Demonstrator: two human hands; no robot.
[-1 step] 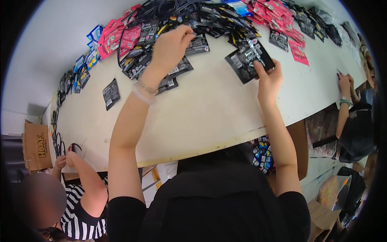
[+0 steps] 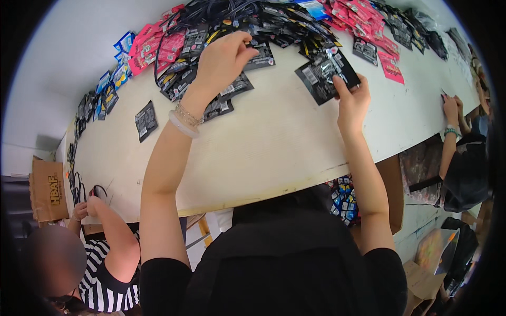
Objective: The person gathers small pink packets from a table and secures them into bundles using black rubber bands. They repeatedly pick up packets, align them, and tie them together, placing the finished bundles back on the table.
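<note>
Pouch point(image 2: 324, 76) slightly higher — in right grip point(image 2: 352, 109)

The right grip point(image 2: 352, 108) holds black packaging point(image 2: 319, 79) while the left grip point(image 2: 222, 59) is at heaped packets point(image 2: 287, 29).

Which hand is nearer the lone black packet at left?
Left: the left hand is beyond and right of the lone packet; the right hand is much farther right, holding another packet.
</note>
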